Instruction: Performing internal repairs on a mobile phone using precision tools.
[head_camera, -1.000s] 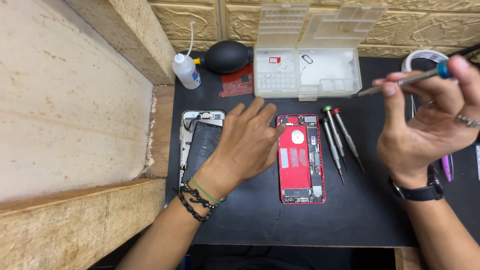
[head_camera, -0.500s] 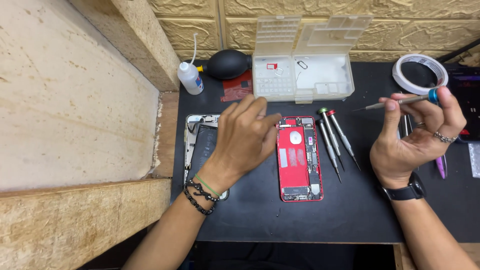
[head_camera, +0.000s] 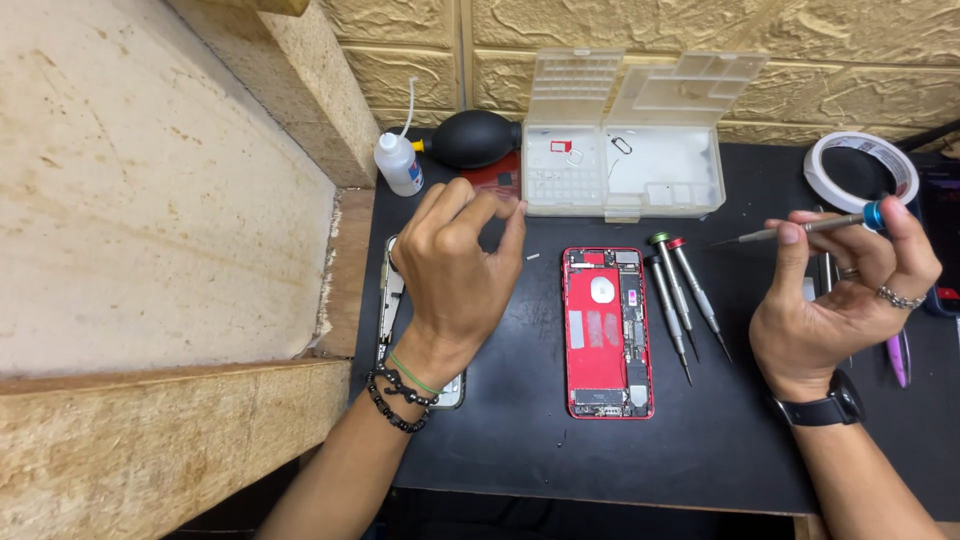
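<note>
Left hand (head_camera: 462, 262) has lifted off the opened red phone (head_camera: 607, 332) at mid-desk, fingertips pinched as if on a tiny part; can't tell. Right hand (head_camera: 850, 290), near the desk's right edge, grips a precision screwdriver (head_camera: 808, 226) level, tip clear.

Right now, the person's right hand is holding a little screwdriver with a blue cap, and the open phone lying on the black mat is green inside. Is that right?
Not quite. The head view shows the opened phone is red inside, not green. The rest holds: the right hand holds a small screwdriver with a blue cap, and the phone lies on the black mat.
</note>
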